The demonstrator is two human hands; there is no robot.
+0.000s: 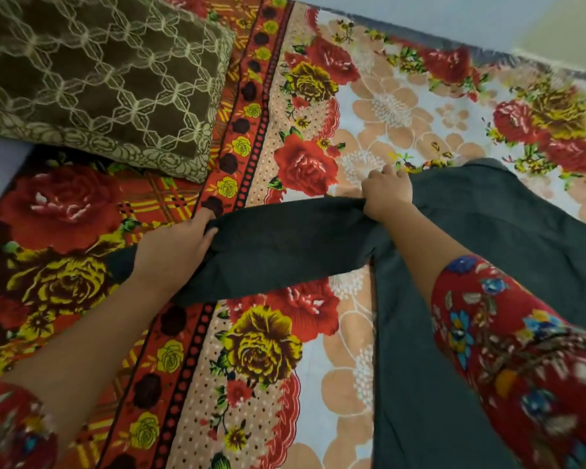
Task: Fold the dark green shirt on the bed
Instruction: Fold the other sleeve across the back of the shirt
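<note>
The dark green shirt lies spread on the right half of the bed, its body running down to the bottom edge of the view. One long sleeve stretches out to the left across the floral sheet. My left hand grips the sleeve near its cuff end. My right hand pinches the cloth where the sleeve meets the shoulder. My right forearm, in a red floral sleeve, lies over part of the shirt's body.
A brown pillow with a pale lattice pattern sits at the upper left. The bed sheet is busy with red and yellow roses. The bed's far edge meets a pale wall at the top right.
</note>
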